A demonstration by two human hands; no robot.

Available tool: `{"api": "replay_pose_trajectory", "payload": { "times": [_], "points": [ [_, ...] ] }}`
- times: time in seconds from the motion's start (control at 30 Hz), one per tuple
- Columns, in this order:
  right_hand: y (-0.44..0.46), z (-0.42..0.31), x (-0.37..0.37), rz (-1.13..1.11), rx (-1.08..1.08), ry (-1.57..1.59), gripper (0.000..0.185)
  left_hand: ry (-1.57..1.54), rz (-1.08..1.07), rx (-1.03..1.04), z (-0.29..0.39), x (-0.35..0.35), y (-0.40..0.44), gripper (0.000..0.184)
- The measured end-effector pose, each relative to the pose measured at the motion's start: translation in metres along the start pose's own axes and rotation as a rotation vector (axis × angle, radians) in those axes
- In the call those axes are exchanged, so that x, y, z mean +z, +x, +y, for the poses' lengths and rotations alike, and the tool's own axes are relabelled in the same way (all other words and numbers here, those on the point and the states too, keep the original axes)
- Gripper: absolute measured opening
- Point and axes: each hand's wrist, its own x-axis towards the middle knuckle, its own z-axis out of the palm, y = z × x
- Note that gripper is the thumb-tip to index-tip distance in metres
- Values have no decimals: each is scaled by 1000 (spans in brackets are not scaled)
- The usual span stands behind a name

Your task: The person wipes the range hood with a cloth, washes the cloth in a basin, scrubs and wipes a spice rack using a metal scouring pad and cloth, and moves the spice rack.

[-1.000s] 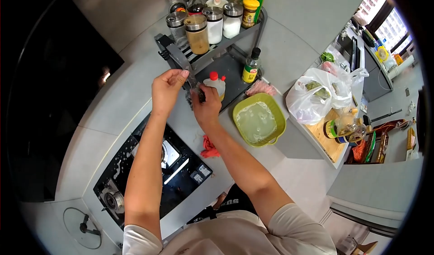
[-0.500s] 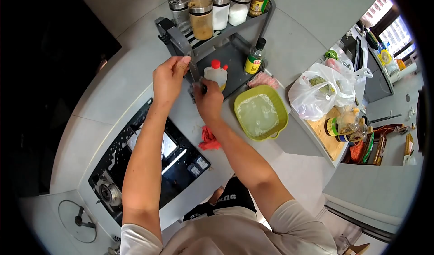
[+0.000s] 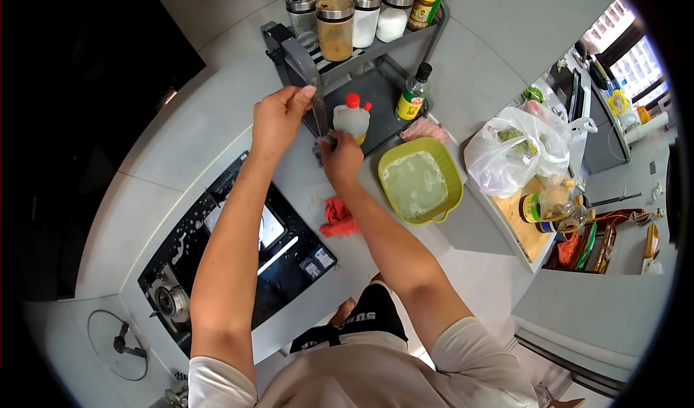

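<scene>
Little chg, so I read work as all at gray rack point(image 3: 296, 52)'s side bar: my L hand point(image 3: 277, 124) pinches it, R hand point(image 3: 343, 163) at lower end, can't tell if gripping. Rack on tabletop point(image 3: 298, 185), red-cap btl point(image 3: 350, 121) beside R hand.

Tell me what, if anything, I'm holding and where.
Your left hand seems to pinch the spice rack's side frame partway up; your right hand is at its lower end, its grip unclear.
</scene>
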Motion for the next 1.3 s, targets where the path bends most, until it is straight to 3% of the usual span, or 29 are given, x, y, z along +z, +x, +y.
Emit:
{"api": "replay_pose_trajectory", "payload": {
  "times": [0.17, 0.23, 0.3, 0.43, 0.57, 0.77, 0.9, 1.0, 1.17, 1.3],
  "points": [
    [0, 3, -11, 33, -122, -7, 30, 54, 35, 43, -16, 8, -11, 38],
    [-10, 16, -15, -60, -175, -157, 32, 63, 73, 92, -26, 12, -11, 36],
    [-20, 20, -27, -126, -171, -197, 32, 202, -54, 71, -37, 16, -28, 35],
    [-22, 23, -50, -216, -158, -263, 30, 179, -66, 44, -67, 31, -39, 32],
    [1, 27, -18, -243, -192, -281, 28, 222, -130, 36, -67, 38, -31, 30],
    [-30, 41, -53, -253, -136, -361, 26, 371, -169, 140, -66, 38, -24, 27],
    [-17, 41, -31, -254, -196, -336, 26, 368, -130, 137, -71, 44, -24, 26],
    [3, 32, 0, -132, -205, -285, 21, 376, -149, 127, -74, 43, -20, 26],
    [-24, 35, -40, -161, -176, -212, 20, 443, -141, 182, -73, 42, -21, 32],
    [4, 30, -6, -166, -210, -217, 24, 380, -100, 177, -74, 47, -29, 33]
  ]
}}
